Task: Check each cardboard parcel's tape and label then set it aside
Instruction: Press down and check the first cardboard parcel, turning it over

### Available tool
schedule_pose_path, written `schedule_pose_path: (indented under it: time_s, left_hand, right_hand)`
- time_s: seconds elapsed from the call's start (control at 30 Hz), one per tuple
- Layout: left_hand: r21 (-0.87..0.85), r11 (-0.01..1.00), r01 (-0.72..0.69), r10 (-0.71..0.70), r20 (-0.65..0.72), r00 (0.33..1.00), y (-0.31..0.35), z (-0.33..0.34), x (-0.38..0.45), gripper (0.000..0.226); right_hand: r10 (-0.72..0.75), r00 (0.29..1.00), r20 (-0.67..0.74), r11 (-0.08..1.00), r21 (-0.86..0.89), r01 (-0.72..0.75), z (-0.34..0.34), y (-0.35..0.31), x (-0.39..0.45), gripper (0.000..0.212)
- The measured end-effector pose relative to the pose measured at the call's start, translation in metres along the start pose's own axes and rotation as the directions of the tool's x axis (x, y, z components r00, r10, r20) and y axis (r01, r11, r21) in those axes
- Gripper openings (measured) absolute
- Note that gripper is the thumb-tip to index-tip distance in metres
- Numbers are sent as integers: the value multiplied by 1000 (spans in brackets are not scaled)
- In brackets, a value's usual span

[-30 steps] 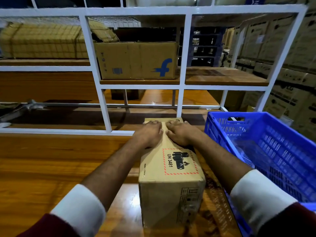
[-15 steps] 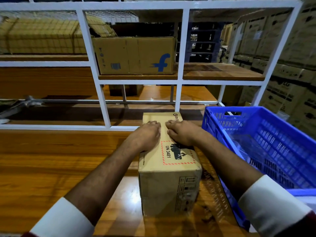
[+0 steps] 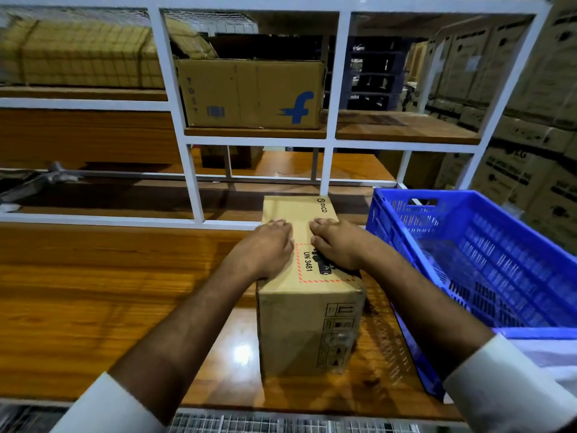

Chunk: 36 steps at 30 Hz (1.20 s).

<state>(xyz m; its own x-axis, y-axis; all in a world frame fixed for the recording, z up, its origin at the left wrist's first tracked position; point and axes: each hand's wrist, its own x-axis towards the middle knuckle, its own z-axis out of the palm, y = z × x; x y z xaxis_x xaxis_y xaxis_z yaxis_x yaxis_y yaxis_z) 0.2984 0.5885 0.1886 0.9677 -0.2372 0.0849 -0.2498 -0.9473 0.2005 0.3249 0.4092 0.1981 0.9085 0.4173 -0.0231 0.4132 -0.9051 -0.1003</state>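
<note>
A brown cardboard parcel (image 3: pixel 307 326) stands on the wooden table (image 3: pixel 93 301), its long side running away from me. Its top carries a red-dashed UN 3481 battery label (image 3: pixel 307 265) and a PICO mark at the far end. My left hand (image 3: pixel 268 248) rests palm down on the left half of the top. My right hand (image 3: pixel 335 243) lies flat on the right half and covers part of the label. The fingers of both hands point toward the middle seam. Handling symbols are printed on the near face.
A blue plastic crate (image 3: pixel 487 260) stands right of the parcel, touching the table's right end. A white metal rack (image 3: pixel 331 142) rises behind, holding a larger cardboard box with a blue f logo (image 3: pixel 249 95). Stacked cartons (image 3: pixel 530 120) fill the right background.
Both hands have slid along the parcel's top toward me, uncovering its far end with the PICO mark. The parcel itself has stayed in place.
</note>
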Motion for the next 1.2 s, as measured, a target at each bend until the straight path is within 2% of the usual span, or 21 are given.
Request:
schedule_pose_path:
  time_s: [0.13, 0.3, 0.5, 0.63, 0.9, 1.03, 1.2]
  left_hand:
    - [-53, 998, 15, -16, -10, 1000, -4, 8, -13, 52]
    - [-48, 998, 32, -33, -19, 999, 5, 0, -15, 51]
    - [-5, 996, -86, 86, -9, 996, 21, 0, -39, 50]
    - [51, 996, -76, 77, -29, 997, 25, 3, -44, 51]
    - [-113, 994, -4, -11, -130, 991, 9, 4, -67, 47]
    - [-243, 970, -11, -25, -148, 989, -2, 18, -78, 47]
    - [-92, 995, -32, 17, -160, 987, 11, 9, -78, 47]
  right_hand:
    - [18, 1000, -21, 998, 66, -16, 10, 1, -13, 56]
    - [35, 999, 0, 998, 47, -35, 0, -8, -18, 55]
    - [-49, 999, -22, 998, 27, 50, 11, -31, -37, 54]
    - [-36, 998, -50, 999, 31, 37, 20, -31, -40, 55]
    - [36, 999, -41, 999, 15, -35, 6, -23, -72, 53]
    - [56, 994, -89, 992, 113, -46, 18, -21, -87, 53]
    - [32, 997, -76, 998, 65, -27, 10, -28, -87, 52]
